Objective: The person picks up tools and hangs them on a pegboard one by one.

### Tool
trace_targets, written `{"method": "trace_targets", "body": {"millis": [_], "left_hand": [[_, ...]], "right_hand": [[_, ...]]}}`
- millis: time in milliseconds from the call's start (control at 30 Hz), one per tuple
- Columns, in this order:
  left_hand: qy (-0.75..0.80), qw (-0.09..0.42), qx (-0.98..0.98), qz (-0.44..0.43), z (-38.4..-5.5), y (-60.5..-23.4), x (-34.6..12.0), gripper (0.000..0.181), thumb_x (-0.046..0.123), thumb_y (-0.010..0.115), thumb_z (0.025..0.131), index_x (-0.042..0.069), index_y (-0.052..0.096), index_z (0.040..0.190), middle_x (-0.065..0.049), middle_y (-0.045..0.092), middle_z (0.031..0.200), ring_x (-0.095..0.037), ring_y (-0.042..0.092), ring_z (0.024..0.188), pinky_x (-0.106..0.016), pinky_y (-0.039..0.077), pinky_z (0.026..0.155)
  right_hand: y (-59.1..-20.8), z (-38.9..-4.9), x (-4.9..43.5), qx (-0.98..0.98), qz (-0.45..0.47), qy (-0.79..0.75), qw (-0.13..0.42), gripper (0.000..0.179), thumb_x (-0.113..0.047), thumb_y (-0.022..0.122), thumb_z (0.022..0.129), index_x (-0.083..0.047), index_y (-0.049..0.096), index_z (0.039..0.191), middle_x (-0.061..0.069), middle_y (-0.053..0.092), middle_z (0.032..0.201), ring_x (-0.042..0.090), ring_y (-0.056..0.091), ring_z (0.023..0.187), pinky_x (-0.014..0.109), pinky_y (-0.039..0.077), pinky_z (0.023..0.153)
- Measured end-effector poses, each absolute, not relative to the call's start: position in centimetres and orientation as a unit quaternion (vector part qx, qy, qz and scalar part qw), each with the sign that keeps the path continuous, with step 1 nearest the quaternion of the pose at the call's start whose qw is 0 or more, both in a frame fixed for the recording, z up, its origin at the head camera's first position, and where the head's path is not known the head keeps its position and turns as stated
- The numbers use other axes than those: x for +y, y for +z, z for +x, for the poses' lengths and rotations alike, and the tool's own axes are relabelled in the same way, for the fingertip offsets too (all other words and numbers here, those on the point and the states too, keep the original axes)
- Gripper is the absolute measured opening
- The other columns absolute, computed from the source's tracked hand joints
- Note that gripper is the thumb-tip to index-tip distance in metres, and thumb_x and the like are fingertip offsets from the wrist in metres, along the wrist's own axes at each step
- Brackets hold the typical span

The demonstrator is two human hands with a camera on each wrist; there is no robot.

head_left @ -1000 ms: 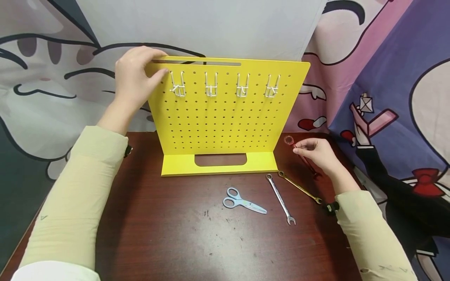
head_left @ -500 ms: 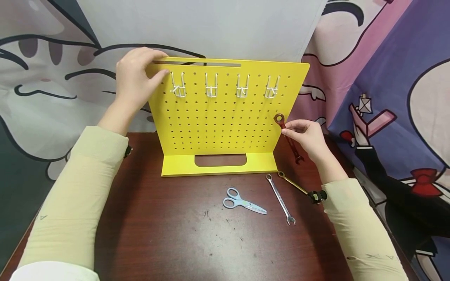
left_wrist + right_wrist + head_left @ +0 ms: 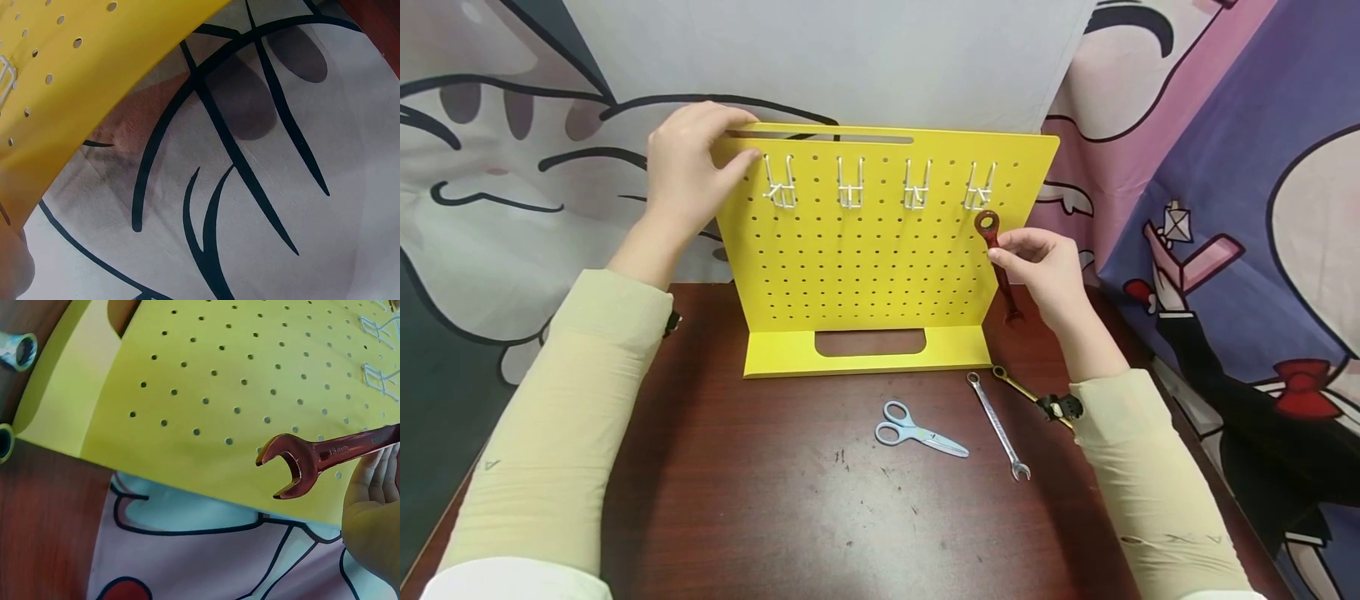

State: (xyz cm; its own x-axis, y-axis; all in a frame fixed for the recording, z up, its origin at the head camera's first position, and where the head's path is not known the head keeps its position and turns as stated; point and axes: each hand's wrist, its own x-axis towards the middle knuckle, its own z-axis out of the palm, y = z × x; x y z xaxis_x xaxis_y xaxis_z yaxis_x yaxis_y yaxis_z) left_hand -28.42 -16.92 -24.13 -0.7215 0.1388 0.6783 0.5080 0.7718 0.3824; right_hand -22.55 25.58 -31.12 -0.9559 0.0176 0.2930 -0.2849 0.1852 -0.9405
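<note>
My right hand [image 3: 1047,271] pinches a red combination wrench [image 3: 1000,271] near its ring end, held up in front of the right side of the yellow pegboard [image 3: 865,275]. The ring sits just below the rightmost white wire hook [image 3: 979,187]; the open jaw end hangs down. In the right wrist view that open end of the wrench [image 3: 300,462] shows large before the board. At the board's top left corner, my left hand [image 3: 688,162] grips the edge, thumb in front and fingers behind, partly hidden. Only a bit of the left hand [image 3: 12,265] shows in the left wrist view.
Light blue scissors [image 3: 917,429], a silver wrench [image 3: 998,425] and a gold wrench [image 3: 1022,387] lie on the brown table [image 3: 760,500] before the board. The right wrist's camera partly covers the gold one. Printed cloth [image 3: 1210,167] and a white panel stand behind.
My right hand has lifted the red wrench off the table area and carried it up and left, toward the rightmost hook. The left hand stays on the board's corner.
</note>
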Motion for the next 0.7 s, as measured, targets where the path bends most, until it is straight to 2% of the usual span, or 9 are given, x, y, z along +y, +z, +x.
{"method": "trace_targets", "body": {"millis": [167, 267, 433, 700], "left_hand": [[-0.283, 0.324, -0.884, -0.184, -28.4, -24.1, -16.9, 0.031, 0.014, 0.076, 0.098, 0.008, 0.075, 0.129, -0.012, 0.076, 0.132, -0.033, 0.064, 0.131, -0.047, 0.047, 0.117], [-0.283, 0.324, -0.884, -0.183, -28.3, -24.1, -16.9, 0.031, 0.013, 0.076, 0.098, 0.008, 0.075, 0.129, -0.012, 0.076, 0.132, -0.033, 0.064, 0.131, -0.047, 0.047, 0.117], [-0.282, 0.322, -0.885, -0.181, -28.3, -24.1, -16.8, 0.031, 0.013, 0.076, 0.099, 0.008, 0.075, 0.13, -0.012, 0.075, 0.133, -0.033, 0.064, 0.132, -0.047, 0.047, 0.117], [-0.284, 0.322, -0.885, -0.181, -28.2, -24.1, -16.8, 0.031, 0.013, 0.075, 0.099, 0.008, 0.075, 0.13, -0.012, 0.075, 0.133, -0.033, 0.064, 0.132, -0.047, 0.046, 0.117]], "right_hand": [[-30.9, -23.1, 25.1, -0.742, 0.088, 0.648, 0.15, 0.017, -0.002, 0.079, 0.092, -0.019, 0.08, 0.088, -0.012, 0.076, 0.079, 0.004, 0.066, 0.076, 0.018, 0.051, 0.069], [-30.8, -23.6, 24.9, -0.729, 0.084, 0.661, 0.156, 0.017, -0.002, 0.08, 0.092, -0.019, 0.08, 0.087, -0.011, 0.076, 0.079, 0.005, 0.067, 0.077, 0.018, 0.053, 0.071], [-31.0, -24.5, 24.5, -0.721, 0.065, 0.674, 0.149, 0.016, -0.005, 0.081, 0.091, -0.02, 0.081, 0.086, -0.011, 0.076, 0.081, 0.006, 0.068, 0.078, 0.019, 0.055, 0.076], [-31.6, -26.0, 23.9, -0.719, 0.022, 0.682, 0.133, 0.013, -0.009, 0.082, 0.091, -0.021, 0.082, 0.087, -0.012, 0.075, 0.081, 0.005, 0.066, 0.081, 0.02, 0.05, 0.077]]}}
